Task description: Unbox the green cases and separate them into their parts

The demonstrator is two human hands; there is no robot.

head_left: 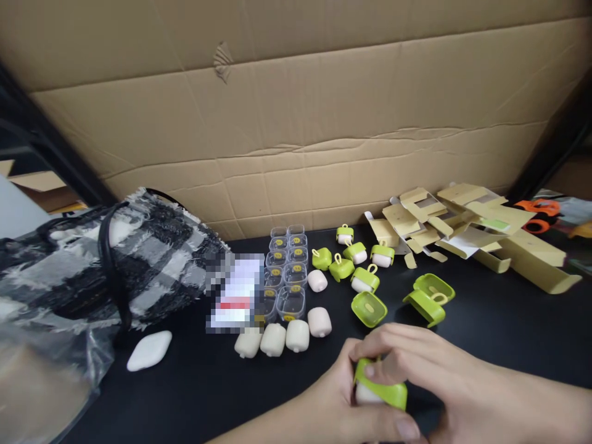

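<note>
Bare left grip [343,410] and bare right grip [441,373]; slim fingers [404,334]; rounded thumbnail [407,428]; bare forearms [272,422]

Left hand [343,391]: wrapped round a green-and-white case [392,394], thumb along its near side.
Right hand [439,370]: on the same case, one fingertip against the green cover.
Green shells [369,309]: beyond the hands, near small looped cases [365,280].
Rounded pots [297,336]: five, cream or pinkish, near the clear cups [291,301], which stand in two columns.
Counter [185,401]: black; checked bag [161,265] at left, opened cartons [462,228] at right.
Backing: creased cardboard panel [296,111].
</note>
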